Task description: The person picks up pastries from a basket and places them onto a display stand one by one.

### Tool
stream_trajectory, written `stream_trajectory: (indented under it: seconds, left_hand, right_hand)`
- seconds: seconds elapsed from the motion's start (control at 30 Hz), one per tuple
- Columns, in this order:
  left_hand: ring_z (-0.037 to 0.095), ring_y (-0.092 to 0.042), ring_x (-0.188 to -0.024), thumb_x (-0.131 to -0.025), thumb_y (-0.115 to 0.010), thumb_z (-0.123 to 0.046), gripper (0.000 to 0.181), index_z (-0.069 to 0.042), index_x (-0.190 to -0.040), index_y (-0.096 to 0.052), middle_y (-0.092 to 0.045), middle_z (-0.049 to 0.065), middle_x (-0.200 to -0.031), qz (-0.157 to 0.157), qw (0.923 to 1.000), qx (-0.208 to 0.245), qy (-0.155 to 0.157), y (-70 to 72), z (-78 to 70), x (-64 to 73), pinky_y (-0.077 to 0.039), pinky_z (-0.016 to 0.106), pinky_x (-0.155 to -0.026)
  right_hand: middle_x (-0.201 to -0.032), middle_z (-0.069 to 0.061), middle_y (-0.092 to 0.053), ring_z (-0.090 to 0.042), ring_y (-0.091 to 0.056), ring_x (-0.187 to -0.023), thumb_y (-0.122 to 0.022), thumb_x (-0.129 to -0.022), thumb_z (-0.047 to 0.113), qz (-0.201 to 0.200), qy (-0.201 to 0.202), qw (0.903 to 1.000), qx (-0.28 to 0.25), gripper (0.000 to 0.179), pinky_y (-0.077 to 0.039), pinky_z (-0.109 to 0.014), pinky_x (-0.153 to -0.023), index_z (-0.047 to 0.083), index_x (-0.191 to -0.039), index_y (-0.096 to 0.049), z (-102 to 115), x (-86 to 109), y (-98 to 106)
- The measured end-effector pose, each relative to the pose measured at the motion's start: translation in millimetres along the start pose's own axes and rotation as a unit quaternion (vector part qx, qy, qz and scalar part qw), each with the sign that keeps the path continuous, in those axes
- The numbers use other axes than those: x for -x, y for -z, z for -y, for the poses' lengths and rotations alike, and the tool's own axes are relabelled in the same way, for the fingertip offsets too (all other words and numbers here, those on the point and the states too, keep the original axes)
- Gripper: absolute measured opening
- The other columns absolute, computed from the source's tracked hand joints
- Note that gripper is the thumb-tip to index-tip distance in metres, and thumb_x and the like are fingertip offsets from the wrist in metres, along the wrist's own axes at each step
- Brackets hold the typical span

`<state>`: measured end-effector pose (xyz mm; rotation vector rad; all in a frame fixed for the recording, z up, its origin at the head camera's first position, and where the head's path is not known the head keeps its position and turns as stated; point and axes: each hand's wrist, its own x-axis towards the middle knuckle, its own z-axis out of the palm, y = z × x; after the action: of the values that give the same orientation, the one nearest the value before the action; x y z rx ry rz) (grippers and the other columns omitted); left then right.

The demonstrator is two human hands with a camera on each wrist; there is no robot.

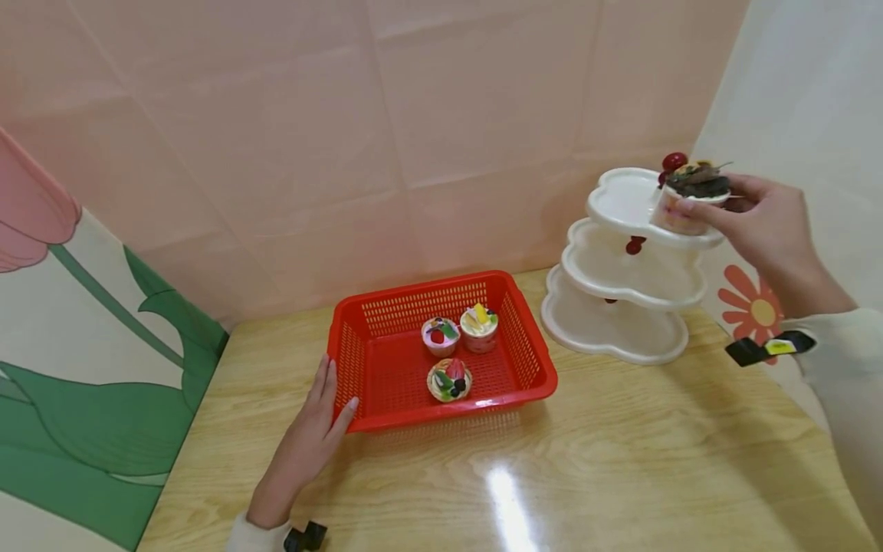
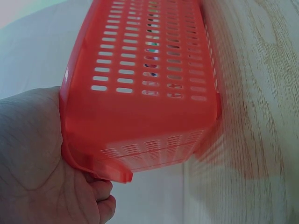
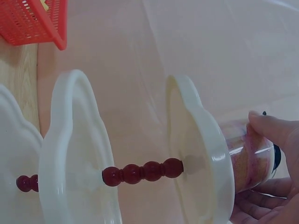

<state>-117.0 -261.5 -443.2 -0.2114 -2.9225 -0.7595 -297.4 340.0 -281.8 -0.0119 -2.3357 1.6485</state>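
Note:
In the head view, my right hand [image 1: 779, 222] grips a clear dessert cup [image 1: 679, 211] with a dark chocolate-like topping, thumb on the near side. The cup is upright at the top tier of a white three-tier stand [image 1: 624, 199]. In the right wrist view, the cup's pink and tan side [image 3: 240, 149] meets that tier; my right hand [image 3: 275, 186] partly hides it. My left hand [image 1: 310, 429] rests against the left near corner of a red plastic basket [image 1: 441, 418], fingers straight along the rim. The left wrist view shows my left palm [image 2: 42, 163] against the basket wall [image 2: 135, 112].
Inside the basket sit a berry tart [image 1: 449, 380], a small cupcake [image 1: 440, 336] and a cream-topped cup [image 1: 479, 328]. Dark red beads [image 3: 142, 172] join the stand's tiers. Both stand and basket are on a wooden table [image 1: 621, 460], with a pink backdrop [image 1: 448, 138] behind.

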Motion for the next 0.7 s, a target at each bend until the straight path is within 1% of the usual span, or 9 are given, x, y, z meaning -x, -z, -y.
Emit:
stream_trajectory:
  seconds: [0.17, 0.33, 0.43, 0.57, 0.7]
  left_hand:
    - [0.037, -0.016, -0.153, -0.107, -0.038, -0.054, 0.081, -0.001, -0.162, -0.007, 0.003, 0.013, -0.170, 0.002, 1.0000, 0.005, 0.001, -0.6, -0.1, -0.3, -0.032, 0.059, -0.113]
    - [0.037, -0.016, -0.153, -0.107, -0.038, -0.054, 0.082, -0.002, -0.162, -0.007, 0.005, 0.011, -0.170, 0.005, 1.0000, 0.006, 0.002, -1.1, -1.5, -0.7, -0.032, 0.059, -0.113]
    - [0.037, -0.016, -0.153, -0.107, -0.037, -0.055, 0.082, -0.002, -0.162, -0.006, 0.006, 0.010, -0.170, 0.006, 1.0000, 0.004, 0.005, -0.7, -2.0, -1.3, -0.031, 0.059, -0.113]
    - [0.038, -0.016, -0.153, -0.107, -0.035, -0.055, 0.082, -0.002, -0.162, -0.006, 0.006, 0.010, -0.170, 0.008, 0.9999, -0.002, 0.008, -0.2, -1.8, -0.6, -0.031, 0.059, -0.114]
    - [0.038, -0.016, -0.153, -0.107, -0.036, -0.055, 0.082, -0.001, -0.162, -0.007, 0.006, 0.010, -0.170, 0.009, 0.9999, 0.000, 0.010, -0.5, -2.4, 1.7, -0.031, 0.059, -0.113]
  right_hand:
    - [-0.099, 0.023, -0.068, 0.005, -0.062, -0.089, -0.087, -0.083, 0.024, -0.002, 0.002, 1.0000, -0.006, 0.063, -0.045, -0.006, -0.068, 0.017, -0.140, -0.063, -2.9, 0.2, -0.8]
    - [-0.097, 0.024, -0.068, 0.006, -0.062, -0.088, -0.087, -0.083, 0.023, -0.005, 0.010, 0.9999, 0.000, 0.061, -0.046, -0.006, -0.066, 0.016, -0.139, -0.064, -5.2, 1.6, -0.8]
    - [-0.097, 0.024, -0.069, 0.006, -0.062, -0.086, -0.087, -0.083, 0.022, -0.003, 0.010, 0.9998, -0.015, 0.060, -0.047, -0.007, -0.065, 0.017, -0.138, -0.065, -6.1, 2.1, -1.8]
    - [-0.094, 0.022, -0.072, 0.006, -0.064, -0.084, -0.087, -0.083, 0.018, -0.002, 0.021, 0.9993, -0.031, 0.057, -0.049, -0.007, -0.065, 0.015, -0.136, -0.067, -9.0, 3.9, -5.2]
    - [-0.095, 0.021, -0.072, 0.005, -0.066, -0.085, -0.086, -0.083, 0.017, -0.006, 0.039, 0.9989, -0.027, 0.057, -0.049, -0.007, -0.066, 0.014, -0.136, -0.067, -12.2, 4.8, -7.1]
